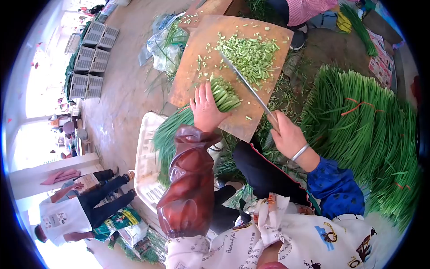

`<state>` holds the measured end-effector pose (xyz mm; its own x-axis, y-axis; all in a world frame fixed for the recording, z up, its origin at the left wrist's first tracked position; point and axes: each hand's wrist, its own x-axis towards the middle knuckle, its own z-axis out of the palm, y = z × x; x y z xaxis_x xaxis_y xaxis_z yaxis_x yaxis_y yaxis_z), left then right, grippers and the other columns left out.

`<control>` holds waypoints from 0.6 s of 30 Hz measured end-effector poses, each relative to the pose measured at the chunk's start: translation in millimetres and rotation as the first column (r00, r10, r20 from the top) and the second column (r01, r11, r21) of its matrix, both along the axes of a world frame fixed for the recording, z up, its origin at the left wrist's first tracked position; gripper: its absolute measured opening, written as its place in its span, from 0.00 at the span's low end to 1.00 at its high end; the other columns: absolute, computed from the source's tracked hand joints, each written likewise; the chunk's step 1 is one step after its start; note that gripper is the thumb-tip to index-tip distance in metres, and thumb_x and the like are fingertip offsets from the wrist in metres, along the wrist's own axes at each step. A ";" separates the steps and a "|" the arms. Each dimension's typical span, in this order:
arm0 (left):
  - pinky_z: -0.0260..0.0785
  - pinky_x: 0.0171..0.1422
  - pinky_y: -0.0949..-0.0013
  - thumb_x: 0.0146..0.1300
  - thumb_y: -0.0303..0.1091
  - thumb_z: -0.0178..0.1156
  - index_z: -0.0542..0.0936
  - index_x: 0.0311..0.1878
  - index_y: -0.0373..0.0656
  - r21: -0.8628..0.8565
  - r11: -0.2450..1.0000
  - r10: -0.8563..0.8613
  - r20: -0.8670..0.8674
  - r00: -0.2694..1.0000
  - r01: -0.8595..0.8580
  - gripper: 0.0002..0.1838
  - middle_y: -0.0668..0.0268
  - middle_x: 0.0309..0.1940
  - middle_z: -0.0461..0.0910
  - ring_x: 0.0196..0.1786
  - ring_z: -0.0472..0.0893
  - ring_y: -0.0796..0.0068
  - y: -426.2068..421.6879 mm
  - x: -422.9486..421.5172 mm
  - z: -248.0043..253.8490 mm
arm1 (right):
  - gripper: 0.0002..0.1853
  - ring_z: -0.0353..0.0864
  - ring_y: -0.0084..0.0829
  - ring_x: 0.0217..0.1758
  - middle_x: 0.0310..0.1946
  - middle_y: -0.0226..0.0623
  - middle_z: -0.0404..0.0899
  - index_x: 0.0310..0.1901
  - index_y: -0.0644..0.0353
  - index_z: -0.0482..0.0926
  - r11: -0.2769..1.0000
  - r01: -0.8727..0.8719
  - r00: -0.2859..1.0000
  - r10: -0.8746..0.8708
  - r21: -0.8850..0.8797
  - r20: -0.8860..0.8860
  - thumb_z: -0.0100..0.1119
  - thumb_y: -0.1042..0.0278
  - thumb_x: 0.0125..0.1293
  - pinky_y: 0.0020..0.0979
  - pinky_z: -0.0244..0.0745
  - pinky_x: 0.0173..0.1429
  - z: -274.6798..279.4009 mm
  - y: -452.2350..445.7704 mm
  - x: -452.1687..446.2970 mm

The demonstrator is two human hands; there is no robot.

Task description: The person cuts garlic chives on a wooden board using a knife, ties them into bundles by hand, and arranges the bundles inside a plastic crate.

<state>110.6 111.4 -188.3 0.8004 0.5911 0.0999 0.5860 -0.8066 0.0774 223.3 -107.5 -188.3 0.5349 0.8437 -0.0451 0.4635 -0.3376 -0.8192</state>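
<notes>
My left hand (206,107) presses on a bundle of green stalks (225,94) at the lower left of a wooden board (190,69); the long leaves hang off the board's edge. In my right hand (289,136) is the handle of a long knife (251,89), whose blade lies slantwise over the board, its tip by the cut pieces. A heap of chopped green pieces (255,56) covers the upper middle of the board, with loose bits scattered round it. The knife's blade is apart from the bundle.
A white plastic basket (144,148) stands left of my knees. Piles of long green stalks (358,121) with red ties lie at right. Plastic bags (166,54) sit beyond the board. Another person (67,213) stands at lower left; a person in pink (307,10) is at the top.
</notes>
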 end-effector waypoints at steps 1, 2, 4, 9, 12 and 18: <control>0.52 0.59 0.48 0.26 0.46 0.72 0.48 0.63 0.37 -0.019 0.999 0.033 -0.039 0.999 -0.034 0.60 0.53 0.56 0.59 0.61 0.58 0.53 1.9 5.1 -1.7 | 0.22 0.73 0.53 0.38 0.39 0.52 0.70 0.50 0.61 0.59 1.000 -0.001 1.000 0.001 -0.011 0.006 0.52 0.73 0.53 0.45 0.70 0.40 -2.5 0.1 -3.3; 0.54 0.58 0.46 0.26 0.46 0.73 0.48 0.63 0.38 -0.037 0.997 0.071 -0.080 0.994 -0.074 0.60 0.55 0.55 0.60 0.60 0.59 0.54 3.7 8.8 -2.8 | 0.22 0.73 0.53 0.38 0.39 0.52 0.70 0.50 0.61 0.59 1.000 0.002 1.000 -0.002 -0.013 0.003 0.52 0.73 0.53 0.45 0.70 0.40 -0.9 0.5 -6.1; 0.57 0.56 0.48 0.26 0.47 0.72 0.53 0.61 0.37 -0.044 0.996 0.076 -0.080 0.994 -0.079 0.57 0.56 0.52 0.63 0.57 0.62 0.56 10.0 15.5 -4.0 | 0.22 0.73 0.54 0.37 0.39 0.53 0.70 0.50 0.62 0.58 0.999 -0.008 1.000 0.008 -0.033 0.011 0.51 0.72 0.53 0.46 0.70 0.39 6.5 4.3 -10.4; 0.61 0.53 0.54 0.26 0.47 0.72 0.61 0.53 0.36 0.025 0.991 0.134 -0.318 0.939 -0.133 0.48 0.58 0.46 0.68 0.53 0.66 0.57 8.5 32.7 2.2 | 0.22 0.74 0.53 0.33 0.35 0.53 0.69 0.49 0.65 0.58 0.998 -0.038 0.999 0.038 -0.048 0.012 0.51 0.72 0.54 0.46 0.71 0.36 19.5 11.5 -19.8; 0.62 0.53 0.58 0.26 0.46 0.72 0.62 0.51 0.37 0.186 0.981 0.095 -0.249 0.964 -0.049 0.46 0.57 0.46 0.68 0.52 0.69 0.57 9.3 32.1 -0.3 | 0.20 0.75 0.52 0.30 0.32 0.52 0.69 0.46 0.64 0.58 0.993 -0.069 0.997 0.073 -0.092 0.035 0.51 0.73 0.53 0.46 0.72 0.32 22.7 14.0 -22.4; 0.63 0.51 0.59 0.25 0.46 0.72 0.65 0.45 0.38 -0.102 0.991 -0.097 -0.142 0.985 0.083 0.41 0.58 0.42 0.71 0.48 0.71 0.60 33.9 21.2 -10.7 | 0.17 0.75 0.53 0.28 0.31 0.54 0.70 0.43 0.64 0.58 0.976 -0.098 0.995 0.103 -0.193 0.016 0.50 0.73 0.54 0.47 0.72 0.31 13.5 20.5 -22.6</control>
<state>131.8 145.3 -199.0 0.8526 0.5171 -0.0754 0.5219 -0.8497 0.0751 200.7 -87.0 -174.9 0.4510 0.8700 -0.1991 0.5229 -0.4383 -0.7311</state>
